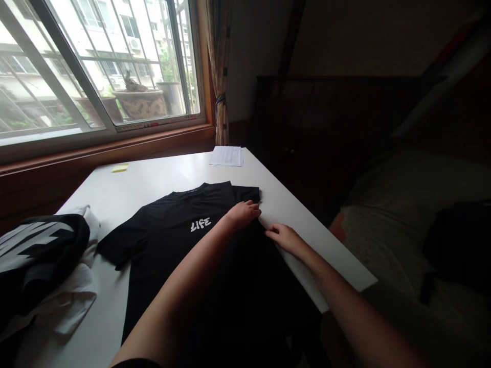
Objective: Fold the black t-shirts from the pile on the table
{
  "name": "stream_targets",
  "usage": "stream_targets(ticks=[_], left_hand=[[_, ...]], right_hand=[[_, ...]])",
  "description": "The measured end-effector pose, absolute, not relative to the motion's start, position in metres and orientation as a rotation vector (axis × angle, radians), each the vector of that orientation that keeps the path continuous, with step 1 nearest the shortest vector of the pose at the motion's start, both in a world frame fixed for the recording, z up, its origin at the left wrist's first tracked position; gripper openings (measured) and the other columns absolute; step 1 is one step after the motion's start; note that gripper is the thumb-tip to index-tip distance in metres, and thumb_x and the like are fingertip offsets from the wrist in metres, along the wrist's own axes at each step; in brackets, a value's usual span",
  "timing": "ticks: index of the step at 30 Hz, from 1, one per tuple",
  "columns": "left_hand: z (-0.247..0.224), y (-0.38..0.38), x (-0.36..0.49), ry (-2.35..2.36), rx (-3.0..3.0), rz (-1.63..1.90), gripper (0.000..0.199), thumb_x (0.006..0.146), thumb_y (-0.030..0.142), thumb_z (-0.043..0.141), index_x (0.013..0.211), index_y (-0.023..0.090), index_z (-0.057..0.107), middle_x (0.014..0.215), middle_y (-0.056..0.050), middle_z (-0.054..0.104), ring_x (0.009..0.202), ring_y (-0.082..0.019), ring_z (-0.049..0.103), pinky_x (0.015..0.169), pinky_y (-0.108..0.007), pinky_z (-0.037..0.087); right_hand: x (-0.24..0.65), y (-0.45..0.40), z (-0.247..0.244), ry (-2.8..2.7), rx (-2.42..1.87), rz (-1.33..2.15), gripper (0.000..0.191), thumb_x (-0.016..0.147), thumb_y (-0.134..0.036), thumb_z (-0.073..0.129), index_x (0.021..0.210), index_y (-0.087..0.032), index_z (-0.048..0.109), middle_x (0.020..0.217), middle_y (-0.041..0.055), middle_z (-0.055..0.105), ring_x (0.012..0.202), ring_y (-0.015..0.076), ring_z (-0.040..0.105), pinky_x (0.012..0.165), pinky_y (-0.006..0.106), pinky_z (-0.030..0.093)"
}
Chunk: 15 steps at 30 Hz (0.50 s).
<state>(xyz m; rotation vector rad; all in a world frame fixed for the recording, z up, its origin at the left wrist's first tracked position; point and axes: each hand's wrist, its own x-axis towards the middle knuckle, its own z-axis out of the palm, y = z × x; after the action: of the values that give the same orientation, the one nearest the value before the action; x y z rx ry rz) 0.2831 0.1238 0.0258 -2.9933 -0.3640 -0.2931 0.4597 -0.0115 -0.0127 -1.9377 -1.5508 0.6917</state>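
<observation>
The left hand (245, 212) lies over the black T-shirt (164, 240) near its right-hand sleeve, fingers bent at the cloth; whether they pinch it or only press, I cannot tell. The right hand (286, 237), just beyond the shirt's right side edge, has thumb and fingertips brought close together at that edge; they seem to have hold of the fabric, but a firm pinch cannot be made out. Set so near each other, the hands probably keep this one side under control while the rest of the garment lies loose.

Left of the shirt is a rumpled clothes pile (42, 255), perhaps put there to leave room for spreading. Beyond the shirt's left shoulder lies a yellow paper (120, 167). The shirt itself is spread on the white table (153, 174), collar away from the person and lower part toward them, presumably so that the sleeves and sides stay within reach; white lettering (200, 224) shows on it. Beyond its collar, toward the right, rest some printed sheets (226, 156), likely out of the way of the cloth.

Counted: two hands, one spread T-shirt with both sleeves showing, at least two pieces in the pile, one yellow paper or pad, and one small stack of sheets, their number too hard to tell.
</observation>
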Motion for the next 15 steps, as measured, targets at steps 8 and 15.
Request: stream_targets(ticks=[8, 15], left_hand=[[0.031, 0.134, 0.293, -0.221, -2.913, -0.269, 0.020, 0.098, 0.014, 0.050, 0.094, 0.016, 0.070, 0.107, -0.011, 0.066, 0.099, -0.024, 0.059, 0.078, -0.035, 0.048], [0.028, 0.137, 0.296, -0.158, -2.904, -0.286, 0.018, 0.097, 0.014, 0.052, 0.091, 0.015, 0.070, 0.102, -0.010, 0.067, 0.097, -0.023, 0.058, 0.080, -0.035, 0.048]], right_hand=[[0.455, -0.012, -0.012, -1.698, -2.050, 0.340, 0.008, 0.077, -0.027, 0.067, 0.070, -0.024, 0.064, 0.085, 0.0060, 0.068, 0.080, 0.0232, 0.063, 0.069, 0.032, 0.043], [0.438, 0.003, -0.005, -1.718, -2.024, 0.193, 0.005, 0.082, -0.029, 0.069, 0.083, -0.025, 0.066, 0.094, 0.0070, 0.070, 0.084, 0.0227, 0.064, 0.071, 0.031, 0.044]])
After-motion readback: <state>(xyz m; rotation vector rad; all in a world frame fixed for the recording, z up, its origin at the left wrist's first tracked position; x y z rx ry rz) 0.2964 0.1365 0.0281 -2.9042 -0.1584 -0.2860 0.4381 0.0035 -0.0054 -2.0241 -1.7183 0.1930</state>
